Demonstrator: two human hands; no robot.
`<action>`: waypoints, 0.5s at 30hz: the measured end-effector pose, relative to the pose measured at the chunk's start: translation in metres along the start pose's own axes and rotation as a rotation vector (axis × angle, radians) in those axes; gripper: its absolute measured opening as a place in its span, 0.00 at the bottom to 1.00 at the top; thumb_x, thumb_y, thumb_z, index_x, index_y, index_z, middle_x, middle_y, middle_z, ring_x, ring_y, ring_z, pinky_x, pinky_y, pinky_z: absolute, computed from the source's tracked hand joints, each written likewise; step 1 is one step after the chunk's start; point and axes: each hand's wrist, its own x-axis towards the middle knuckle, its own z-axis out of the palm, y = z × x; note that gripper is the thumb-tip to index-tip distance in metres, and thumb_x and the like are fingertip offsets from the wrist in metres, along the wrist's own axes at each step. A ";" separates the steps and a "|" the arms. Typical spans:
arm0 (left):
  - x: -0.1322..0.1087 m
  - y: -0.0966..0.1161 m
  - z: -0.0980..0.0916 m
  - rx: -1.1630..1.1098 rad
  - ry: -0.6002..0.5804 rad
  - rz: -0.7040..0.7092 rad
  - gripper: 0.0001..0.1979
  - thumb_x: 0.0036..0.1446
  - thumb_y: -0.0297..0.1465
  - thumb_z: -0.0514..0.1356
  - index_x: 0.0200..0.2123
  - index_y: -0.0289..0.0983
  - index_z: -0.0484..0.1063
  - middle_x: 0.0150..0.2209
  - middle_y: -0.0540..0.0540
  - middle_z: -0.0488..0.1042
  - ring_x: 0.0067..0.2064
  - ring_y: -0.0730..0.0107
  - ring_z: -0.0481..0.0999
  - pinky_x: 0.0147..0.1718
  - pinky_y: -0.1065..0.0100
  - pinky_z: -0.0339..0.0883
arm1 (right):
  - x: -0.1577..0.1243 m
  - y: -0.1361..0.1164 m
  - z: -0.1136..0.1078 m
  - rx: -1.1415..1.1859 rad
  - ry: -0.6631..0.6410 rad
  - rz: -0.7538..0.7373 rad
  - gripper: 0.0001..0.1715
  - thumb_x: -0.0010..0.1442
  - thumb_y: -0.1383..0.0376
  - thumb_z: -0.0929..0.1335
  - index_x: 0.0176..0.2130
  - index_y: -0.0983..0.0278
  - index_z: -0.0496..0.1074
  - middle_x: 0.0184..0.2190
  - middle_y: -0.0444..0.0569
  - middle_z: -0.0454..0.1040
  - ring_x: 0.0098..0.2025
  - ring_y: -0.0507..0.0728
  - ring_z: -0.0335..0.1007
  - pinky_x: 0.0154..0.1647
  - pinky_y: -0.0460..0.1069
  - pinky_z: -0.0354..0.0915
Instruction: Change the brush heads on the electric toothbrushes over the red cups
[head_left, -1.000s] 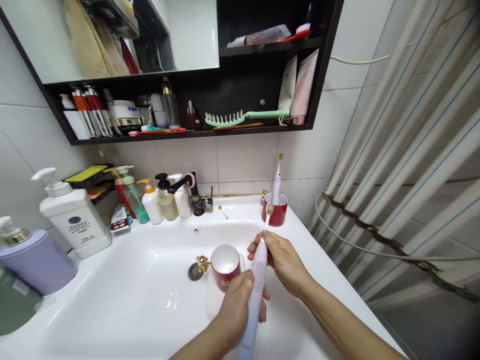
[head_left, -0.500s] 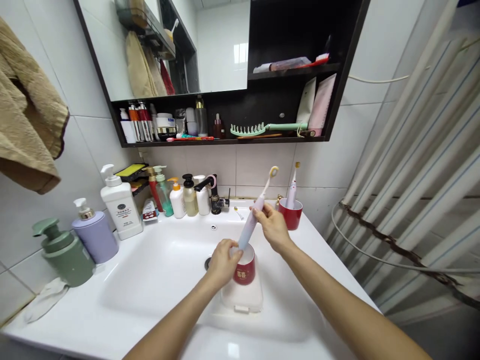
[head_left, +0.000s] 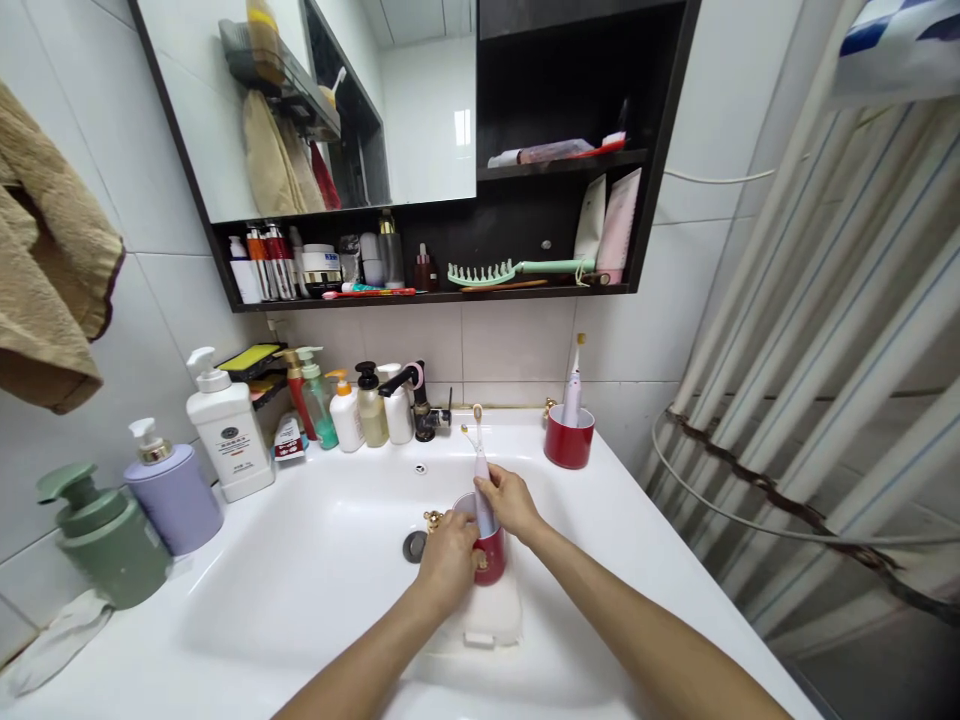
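Over the basin, my right hand (head_left: 511, 500) pinches the handle of a pale electric toothbrush (head_left: 481, 463), which stands nearly upright, brush head up. The toothbrush's lower end is inside a red cup (head_left: 492, 562). My left hand (head_left: 448, 556) is closed around the cup's left side, hiding part of it; a gold ornament (head_left: 433, 519) shows just beyond the fingers. Beneath the cup, in the sink, lies a whitish flat case (head_left: 501, 618). At the basin's back right corner, a second red cup (head_left: 568, 443) holds another pale electric toothbrush (head_left: 572, 398).
A black faucet (head_left: 424, 410) rises behind the white sink (head_left: 300, 570). Several pump bottles (head_left: 371, 410) line the back and left rim. Above hangs a mirror cabinet (head_left: 480, 295) with toiletries and a green hairbrush (head_left: 487, 272). White pipes (head_left: 817, 400) run along the right.
The toothbrush has come down into the cup and turned from tilted to nearly upright. My right hand moved down and left with it; my left hand shifted from the toothbrush's lower end to the cup.
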 end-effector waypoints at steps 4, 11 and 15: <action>0.020 0.013 -0.009 0.036 0.041 0.053 0.10 0.40 0.25 0.50 0.29 0.36 0.68 0.39 0.47 0.65 0.41 0.67 0.59 0.39 0.68 0.53 | 0.015 -0.002 -0.018 -0.017 0.041 -0.007 0.12 0.44 0.63 0.59 0.28 0.64 0.67 0.21 0.43 0.68 0.24 0.52 0.61 0.26 0.46 0.56; 0.093 0.042 -0.021 0.132 0.135 0.126 0.10 0.42 0.27 0.50 0.30 0.36 0.67 0.37 0.47 0.65 0.40 0.67 0.60 0.36 0.70 0.55 | 0.044 -0.002 -0.057 -0.079 0.248 0.011 0.23 0.45 0.63 0.59 0.42 0.68 0.60 0.34 0.54 0.67 0.37 0.58 0.62 0.38 0.52 0.55; 0.128 0.045 -0.018 0.129 0.156 0.112 0.10 0.42 0.26 0.49 0.30 0.35 0.67 0.36 0.45 0.65 0.40 0.67 0.60 0.37 0.70 0.55 | 0.043 0.009 -0.062 -0.108 0.306 -0.010 0.22 0.46 0.66 0.57 0.43 0.68 0.60 0.42 0.54 0.62 0.45 0.58 0.55 0.44 0.53 0.51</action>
